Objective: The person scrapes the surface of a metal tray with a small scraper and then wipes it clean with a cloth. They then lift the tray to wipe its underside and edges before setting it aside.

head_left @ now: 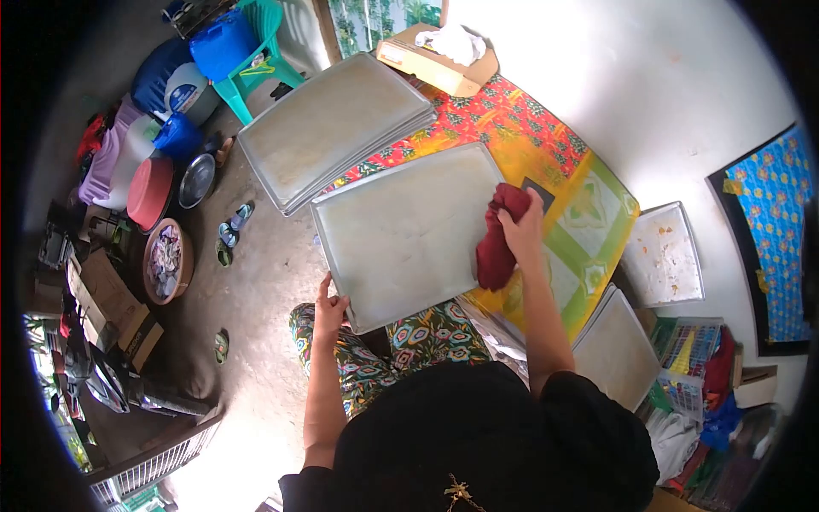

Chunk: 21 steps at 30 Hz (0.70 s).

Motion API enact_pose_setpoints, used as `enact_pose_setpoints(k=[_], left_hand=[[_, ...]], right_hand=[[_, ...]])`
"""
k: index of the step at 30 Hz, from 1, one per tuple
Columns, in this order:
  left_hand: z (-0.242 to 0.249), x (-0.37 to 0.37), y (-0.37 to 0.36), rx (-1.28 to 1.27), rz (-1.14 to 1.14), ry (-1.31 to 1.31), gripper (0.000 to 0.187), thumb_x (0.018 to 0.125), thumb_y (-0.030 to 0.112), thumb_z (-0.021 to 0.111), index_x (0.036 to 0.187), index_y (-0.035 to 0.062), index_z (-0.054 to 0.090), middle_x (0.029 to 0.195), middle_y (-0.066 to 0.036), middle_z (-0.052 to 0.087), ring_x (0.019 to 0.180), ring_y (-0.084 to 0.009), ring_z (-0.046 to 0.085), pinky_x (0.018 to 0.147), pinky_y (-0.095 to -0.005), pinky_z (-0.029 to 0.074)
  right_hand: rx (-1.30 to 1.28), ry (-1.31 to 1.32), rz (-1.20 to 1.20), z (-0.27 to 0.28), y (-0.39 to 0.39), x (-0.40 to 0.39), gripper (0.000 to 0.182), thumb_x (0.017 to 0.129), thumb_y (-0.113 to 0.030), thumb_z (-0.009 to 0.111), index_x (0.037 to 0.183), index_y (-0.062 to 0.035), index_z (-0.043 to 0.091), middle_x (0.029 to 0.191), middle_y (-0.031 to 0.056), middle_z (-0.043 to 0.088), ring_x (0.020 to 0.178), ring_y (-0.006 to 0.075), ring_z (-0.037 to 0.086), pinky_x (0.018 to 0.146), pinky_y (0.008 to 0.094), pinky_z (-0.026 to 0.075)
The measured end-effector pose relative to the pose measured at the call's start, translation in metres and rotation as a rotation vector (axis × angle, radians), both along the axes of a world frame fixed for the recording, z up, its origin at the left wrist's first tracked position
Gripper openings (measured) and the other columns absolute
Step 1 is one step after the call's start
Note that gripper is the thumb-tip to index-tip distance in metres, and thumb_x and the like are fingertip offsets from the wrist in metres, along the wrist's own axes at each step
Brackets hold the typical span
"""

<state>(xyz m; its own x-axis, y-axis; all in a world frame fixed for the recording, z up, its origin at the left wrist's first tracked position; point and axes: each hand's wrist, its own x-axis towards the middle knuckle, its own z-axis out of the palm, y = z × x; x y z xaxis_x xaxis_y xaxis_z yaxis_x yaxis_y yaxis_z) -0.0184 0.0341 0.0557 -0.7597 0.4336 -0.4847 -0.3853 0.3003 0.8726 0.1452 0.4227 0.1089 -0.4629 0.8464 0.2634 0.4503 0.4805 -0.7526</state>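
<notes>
A large flat metal baking tray [401, 235] lies tilted in front of me, partly over the table and partly above my lap. My left hand [330, 311] is closed on the tray's near left corner, with the thumb over the rim. In my right hand [522, 232] is a bunched dark red cloth [495, 256], held at the tray's right edge. The fingers beneath the cloth are hidden. A stack of similar trays [337, 124] sits just beyond, at the far left of the table.
A patterned tablecloth [554, 128] covers the table, with a cardboard box [439, 64] at its far end. More trays [618, 350] stand low on my right, near a stained tray [665, 256] against the wall. Basins [168, 264] and slippers [223, 346] are on the floor at left.
</notes>
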Motion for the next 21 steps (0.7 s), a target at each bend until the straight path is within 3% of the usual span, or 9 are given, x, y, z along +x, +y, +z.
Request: enact_pose_setpoints(k=[2,5,6,9,13,15,18,19,21], left_hand=[[0.002,-0.001,0.000,0.025,0.010,-0.068,0.073,0.088,-0.002,0.058,0.151,0.0175,0.024,0.076,-0.007,0.063,0.058,-0.0125,0.060,0.043,-0.0268,0.050],[0.006,-0.005,-0.004,0.059,-0.001,-0.121,0.073,0.089,-0.001,0.058,0.151,0.0174,0.024,0.078,-0.008,0.064,0.058,-0.0135,0.061,0.044,-0.0280,0.051],[0.004,-0.005,-0.005,0.080,-0.009,-0.137,0.073,0.090,-0.001,0.058,0.151,0.0169,0.023,0.080,-0.010,0.065,0.059,-0.0147,0.061,0.045,-0.0289,0.052],[0.003,-0.006,-0.006,0.087,-0.011,-0.141,0.073,0.090,0.000,0.057,0.152,0.0166,0.022,0.082,-0.010,0.065,0.061,-0.0156,0.063,0.046,-0.0294,0.053],[0.005,-0.006,-0.006,0.107,-0.011,-0.152,0.071,0.091,0.000,0.056,0.151,0.0160,0.023,0.082,-0.010,0.067,0.061,-0.0146,0.064,0.045,-0.0273,0.053],[0.001,-0.007,-0.007,0.108,-0.017,-0.162,0.072,0.091,0.000,0.057,0.152,0.0149,0.022,0.084,-0.011,0.067,0.062,-0.0153,0.064,0.046,-0.0278,0.054],[0.000,-0.008,-0.008,0.124,-0.007,-0.172,0.073,0.090,-0.001,0.056,0.152,0.0137,0.021,0.083,-0.011,0.067,0.062,-0.0156,0.065,0.046,-0.0281,0.054],[0.004,-0.008,-0.008,0.119,-0.015,-0.183,0.072,0.090,0.001,0.057,0.152,0.0136,0.021,0.083,-0.010,0.067,0.062,-0.0153,0.064,0.046,-0.0283,0.054],[0.017,-0.007,-0.008,0.111,-0.030,-0.207,0.072,0.091,0.003,0.057,0.152,0.0135,0.021,0.083,-0.009,0.066,0.061,-0.0147,0.063,0.046,-0.0287,0.053]], right_hand=[[0.033,-0.096,-0.015,-0.021,0.010,-0.035,0.067,0.082,-0.025,0.070,0.139,-0.0068,0.039,0.129,0.0215,0.050,0.121,0.0399,0.046,0.103,0.0481,0.038],[0.340,-0.544,-0.208,-0.054,0.018,-0.084,0.058,0.087,-0.032,0.064,0.135,-0.0056,0.045,0.131,0.0167,0.051,0.121,0.0362,0.048,0.102,0.0529,0.036],[0.482,-0.577,-0.263,-0.067,0.026,-0.097,0.051,0.091,-0.036,0.055,0.133,-0.0060,0.049,0.132,0.0118,0.052,0.119,0.0325,0.050,0.100,0.0552,0.036],[0.183,-0.680,-0.177,-0.049,0.047,-0.130,0.049,0.093,-0.035,0.052,0.134,-0.0073,0.049,0.134,0.0108,0.051,0.119,0.0316,0.051,0.098,0.0533,0.037],[0.190,-0.698,-0.181,-0.049,0.062,-0.163,0.049,0.095,-0.036,0.050,0.134,-0.0069,0.051,0.137,0.0107,0.049,0.119,0.0337,0.050,0.095,0.0523,0.040],[0.176,-0.771,-0.150,-0.048,0.057,-0.178,0.058,0.096,-0.045,0.045,0.139,-0.0060,0.044,0.142,0.0108,0.043,0.121,0.0347,0.047,0.094,0.0542,0.041],[0.176,-0.784,-0.054,-0.038,0.002,-0.199,0.074,0.095,-0.059,0.037,0.145,-0.0049,0.035,0.149,0.0112,0.036,0.123,0.0347,0.045,0.095,0.0565,0.039],[0.225,-0.736,-0.002,-0.047,-0.022,-0.207,0.072,0.093,-0.061,0.039,0.142,-0.0079,0.039,0.144,0.0143,0.040,0.122,0.0373,0.045,0.091,0.0600,0.041],[0.253,-0.795,0.156,-0.040,-0.081,-0.223,0.070,0.093,-0.061,0.040,0.144,-0.0127,0.038,0.147,0.0108,0.038,0.124,0.0329,0.045,0.090,0.0577,0.042]])
